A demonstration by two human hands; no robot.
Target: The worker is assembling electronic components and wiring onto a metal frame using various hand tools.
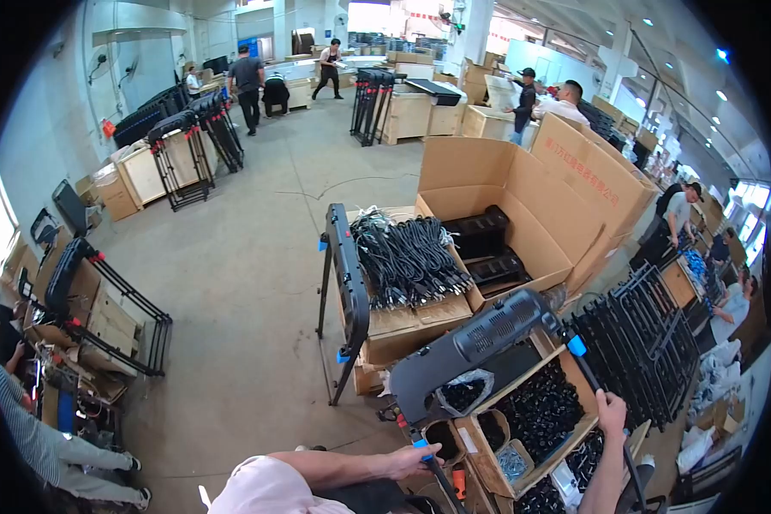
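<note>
My left hand is closed round a black tube at the lower middle, beside a blue collar. Farther right, my right hand grips the matching tube below another blue collar. Both tubes belong to a black frame topped by a long black plastic console with vent slots, tilted up to the right. Beneath the frame sits a wooden bin of small black parts, and inside it a small box of clear-bagged bits. An orange-handled tool is near my left hand.
Ahead is a carton of bundled black cables, then a tall open carton with black housings. A similar frame stands left of them. Stacked black tube frames are at right. Several people work around the hall; one in stripes stands at left.
</note>
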